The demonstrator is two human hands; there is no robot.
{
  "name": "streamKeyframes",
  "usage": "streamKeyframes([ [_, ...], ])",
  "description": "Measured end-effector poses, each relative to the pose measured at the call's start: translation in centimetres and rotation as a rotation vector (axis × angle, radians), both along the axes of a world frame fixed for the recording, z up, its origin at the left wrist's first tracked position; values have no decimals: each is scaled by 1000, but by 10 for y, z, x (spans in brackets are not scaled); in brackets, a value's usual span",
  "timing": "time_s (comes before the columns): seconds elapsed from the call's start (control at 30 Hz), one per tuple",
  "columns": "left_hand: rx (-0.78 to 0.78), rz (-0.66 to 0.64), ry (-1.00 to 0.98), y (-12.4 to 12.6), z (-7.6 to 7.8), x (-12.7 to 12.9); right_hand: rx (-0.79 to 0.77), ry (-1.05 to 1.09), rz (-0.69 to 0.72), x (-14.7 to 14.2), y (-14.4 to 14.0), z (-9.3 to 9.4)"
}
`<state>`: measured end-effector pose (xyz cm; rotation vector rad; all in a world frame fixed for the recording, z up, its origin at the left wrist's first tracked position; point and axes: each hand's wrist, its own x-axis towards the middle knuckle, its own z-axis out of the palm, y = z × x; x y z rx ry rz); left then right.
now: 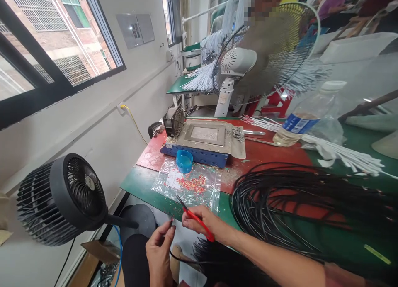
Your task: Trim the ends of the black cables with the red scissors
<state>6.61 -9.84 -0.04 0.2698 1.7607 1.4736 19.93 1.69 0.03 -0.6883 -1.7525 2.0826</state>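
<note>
Between the thumb and fingers of my left hand (161, 247) is the end of a black cable (186, 261), whose length runs off to the lower right. My right hand (202, 220) grips red-handled scissors (199, 220), the dark blades pointing up and to the left, apart from the cable end. Just beyond my hands, a clear plastic bag (214, 195) lies flat on the table with many small red and yellow bits (194, 184) on it. A large coil of black cables (248, 212) rests to the right of my right forearm.
A blue heating unit (199, 154) with a small fan (173, 120) stands behind a blue cup (184, 161). To the right are a bottle (295, 125) and white cables (348, 152). A black floor fan (81, 191) stands left; a person sits behind a white fan (238, 61).
</note>
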Motion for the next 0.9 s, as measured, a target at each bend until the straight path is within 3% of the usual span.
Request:
streamKeyframes([
  [0.17, -28, -53, 10, 9, -1, 2, -23, -19, -19, -2, -5, -11],
  [0.4, -40, -134, -128, 22, -8, 4, -134, 67, -90, -1, -1, -23],
  [0.63, -29, -11, -236, 34, 0, 11, -165, 26, -88, 1, 2, -16],
  [0.9, -47, -95, -250, 46, -6, 9, -185, 25, -112, 2, 7, -13],
])
